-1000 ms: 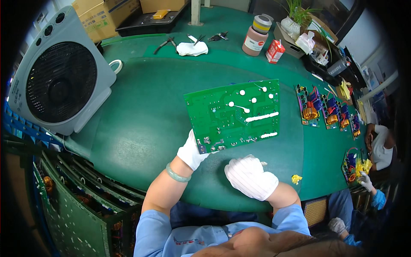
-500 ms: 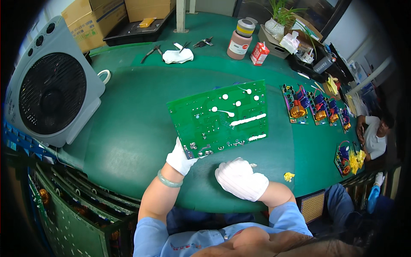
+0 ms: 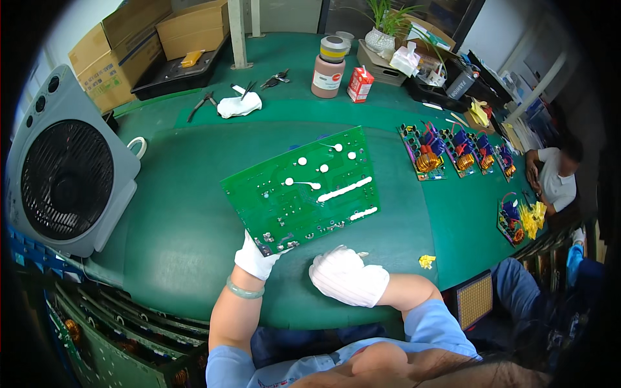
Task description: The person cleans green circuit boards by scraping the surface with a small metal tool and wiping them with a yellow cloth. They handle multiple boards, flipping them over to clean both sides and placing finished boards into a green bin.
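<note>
My left hand, in a white glove, grips the lower left corner of a green circuit board. The board is tilted up above the green mat, its solder side facing me. White round blobs and two long white strips sit on that side; blue parts just show behind its top edge. To the right of the board's lower edge, my gloved right hand is curled closed low over the mat. A small pale tip sticks out by its fingers, and what it belongs to is hidden.
A yellow scrap lies right of my right hand. Several assembled boards stand at the right, near a seated person. A grey fan stands left. Pliers, a white cloth and a jar are at the back.
The whole view has shifted, so the fan, jar and boards sit farther left in the picture. The held board looks slightly more slanted. Both hands keep their grip shape.
</note>
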Available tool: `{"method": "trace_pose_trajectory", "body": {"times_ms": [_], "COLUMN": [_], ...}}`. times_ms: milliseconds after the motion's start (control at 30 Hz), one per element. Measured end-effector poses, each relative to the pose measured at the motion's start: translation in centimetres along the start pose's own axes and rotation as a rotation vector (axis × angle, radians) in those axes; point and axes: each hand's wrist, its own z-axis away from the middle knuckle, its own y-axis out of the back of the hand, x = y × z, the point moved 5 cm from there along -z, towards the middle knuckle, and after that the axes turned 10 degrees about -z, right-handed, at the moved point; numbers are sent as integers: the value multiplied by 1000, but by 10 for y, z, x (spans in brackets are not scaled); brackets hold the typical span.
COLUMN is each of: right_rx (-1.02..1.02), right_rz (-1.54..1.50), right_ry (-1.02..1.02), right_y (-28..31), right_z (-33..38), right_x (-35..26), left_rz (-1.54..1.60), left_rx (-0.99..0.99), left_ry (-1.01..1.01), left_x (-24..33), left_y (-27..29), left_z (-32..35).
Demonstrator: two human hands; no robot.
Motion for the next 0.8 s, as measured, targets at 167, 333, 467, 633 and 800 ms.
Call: {"method": "trace_pose_trajectory", "body": {"times_ms": [167, 333, 467, 633, 800], "right_rx": [81, 151, 196, 155, 249], "right_rz": [-22, 6, 5, 20, 51], "right_ry": [20, 60, 56, 39, 60], "right_y": [1, 4, 1, -6, -7], "right_z": [1, 3, 4, 2, 3], "right_x": [-1, -2, -2, -3, -3], "left_rz": [47, 42, 132, 47, 17], "left_rx": [-23, 9, 23, 27, 34], "left_ry": [3, -5, 18, -35, -35], "left_x": [0, 1, -1, 2, 3], "left_y": [1, 3, 10, 9, 7], "left_z": [-1, 0, -2, 0, 1]}}
